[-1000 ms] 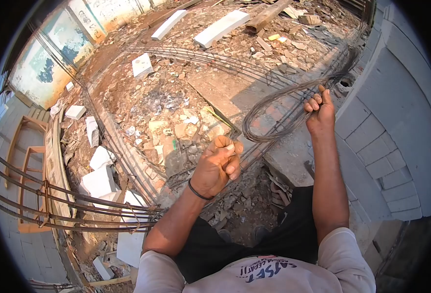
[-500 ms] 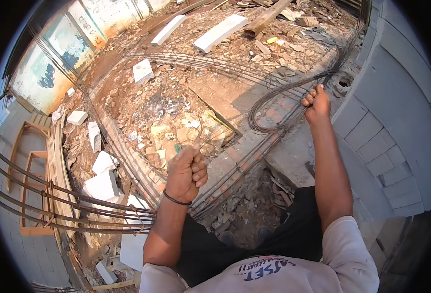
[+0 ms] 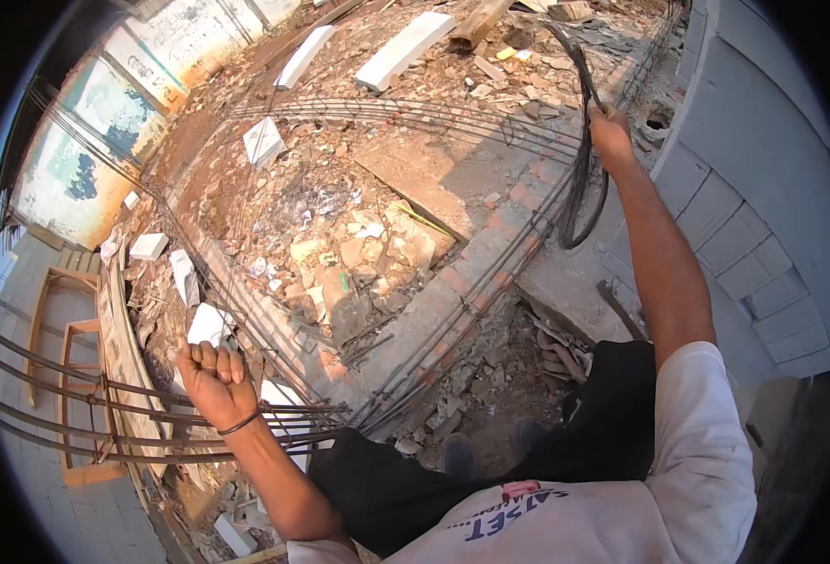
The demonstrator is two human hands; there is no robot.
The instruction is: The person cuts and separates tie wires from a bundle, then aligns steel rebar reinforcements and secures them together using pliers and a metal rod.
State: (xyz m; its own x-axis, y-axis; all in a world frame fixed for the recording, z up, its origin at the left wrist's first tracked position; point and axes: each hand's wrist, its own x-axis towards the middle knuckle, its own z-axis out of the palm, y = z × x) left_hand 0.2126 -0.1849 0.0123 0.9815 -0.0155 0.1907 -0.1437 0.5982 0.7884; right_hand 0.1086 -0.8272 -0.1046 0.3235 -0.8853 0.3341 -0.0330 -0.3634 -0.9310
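My left hand (image 3: 216, 383), with a dark band at its wrist, is closed in a fist just above the long rusty bars (image 3: 152, 414) at the left. Whatever it may hold is too thin or hidden to make out. Farther out at the right, my right hand (image 3: 610, 133) grips a coil of dark thin wire (image 3: 575, 211). The loop hangs below and rises above the fist, in front of the long steel bars (image 3: 462, 305) lying on the brick footing (image 3: 453, 280).
Rubble and broken stone (image 3: 368, 244) fill the ground ahead. White blocks (image 3: 265, 143) lie among it. A grey block wall (image 3: 763, 141) stands at the right, a painted wall (image 3: 105, 150) at the far left. Wooden frames (image 3: 48, 310) lean at the left. A rubble-filled trench (image 3: 500, 376) is near my feet.
My left hand has moved left and down, away from the wire coil to the bars. My right hand has risen with the coil, whose loop now hangs narrow and upright.
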